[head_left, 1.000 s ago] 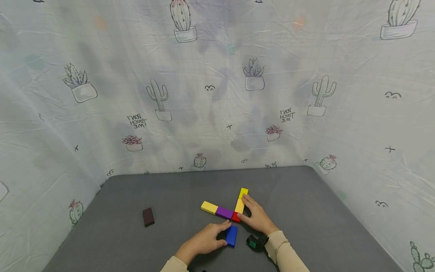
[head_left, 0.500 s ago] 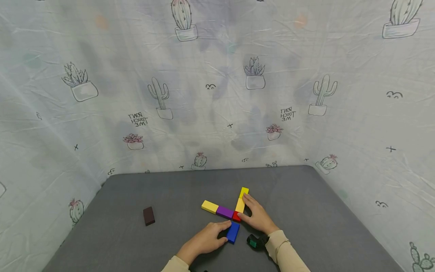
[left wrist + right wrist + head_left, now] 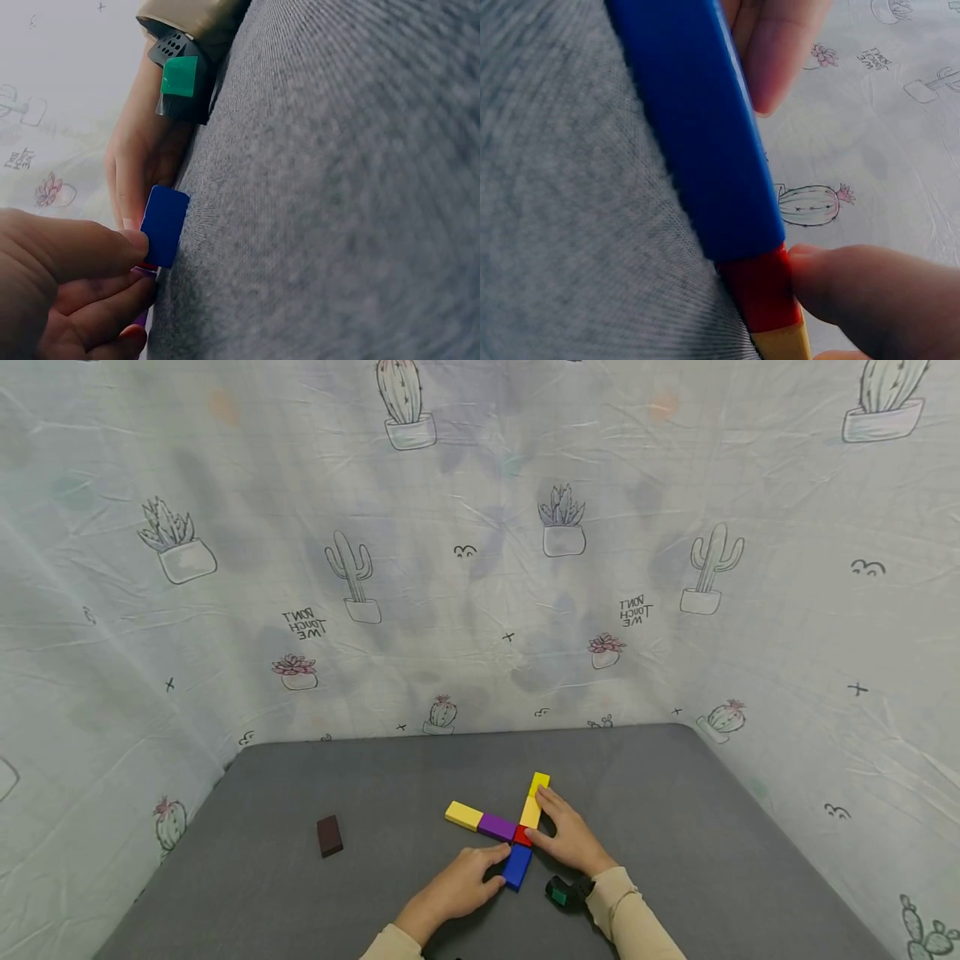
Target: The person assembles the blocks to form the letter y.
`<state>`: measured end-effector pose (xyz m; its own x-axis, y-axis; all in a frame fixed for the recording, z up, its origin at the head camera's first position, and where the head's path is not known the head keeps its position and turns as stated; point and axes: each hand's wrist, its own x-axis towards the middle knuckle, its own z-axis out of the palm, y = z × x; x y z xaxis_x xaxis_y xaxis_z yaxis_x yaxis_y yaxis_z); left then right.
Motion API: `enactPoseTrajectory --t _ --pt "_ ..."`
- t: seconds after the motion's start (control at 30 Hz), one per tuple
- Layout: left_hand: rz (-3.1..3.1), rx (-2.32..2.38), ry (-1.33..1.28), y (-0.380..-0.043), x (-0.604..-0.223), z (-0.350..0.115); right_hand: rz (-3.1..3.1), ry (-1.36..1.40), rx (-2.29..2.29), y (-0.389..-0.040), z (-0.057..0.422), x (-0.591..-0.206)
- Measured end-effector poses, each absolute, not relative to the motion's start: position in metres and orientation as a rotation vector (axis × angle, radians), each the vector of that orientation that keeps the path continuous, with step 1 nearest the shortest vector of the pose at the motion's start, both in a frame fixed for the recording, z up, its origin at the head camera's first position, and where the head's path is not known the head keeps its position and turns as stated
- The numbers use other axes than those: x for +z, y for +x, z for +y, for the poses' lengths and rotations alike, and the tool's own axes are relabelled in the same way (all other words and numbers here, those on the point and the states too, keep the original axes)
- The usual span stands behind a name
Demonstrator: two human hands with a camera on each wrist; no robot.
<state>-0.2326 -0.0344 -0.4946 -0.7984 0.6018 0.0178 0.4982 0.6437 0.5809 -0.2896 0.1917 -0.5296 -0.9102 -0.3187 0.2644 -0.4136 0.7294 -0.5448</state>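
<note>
A row of blocks lies on the dark grey table. My left hand [image 3: 462, 883] holds the blue block [image 3: 518, 867] by its left side, thumb near its close end and index finger at its far corner. The blue block meets the red block [image 3: 757, 296]. Beyond the red one run two yellow blocks [image 3: 531, 812] end to end. A purple block [image 3: 497, 827] and another yellow block [image 3: 463, 816] branch off to the left. My right hand [image 3: 570, 839] rests along the right side, its thumb on the red block and its fingers extended over the yellow ones.
A dark brown block [image 3: 329, 836] lies apart on the left of the table. A black wrist device with a green patch [image 3: 560, 897] sits at the right cuff. A cactus-print cloth [image 3: 480, 677] hangs behind the table [image 3: 390, 777].
My left hand has slid the blue block away from me and slightly right, closing the gap to the red block and lining it up. The right hand has stayed in place.
</note>
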Motion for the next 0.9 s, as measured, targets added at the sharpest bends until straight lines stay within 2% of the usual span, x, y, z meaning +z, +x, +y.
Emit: enactPoseTrajectory --t 0.9 --pt "2.654 1.015 0.905 -0.238 -0.510 -0.041 -2.753 0.669 0.946 -0.275 0.190 -0.529"
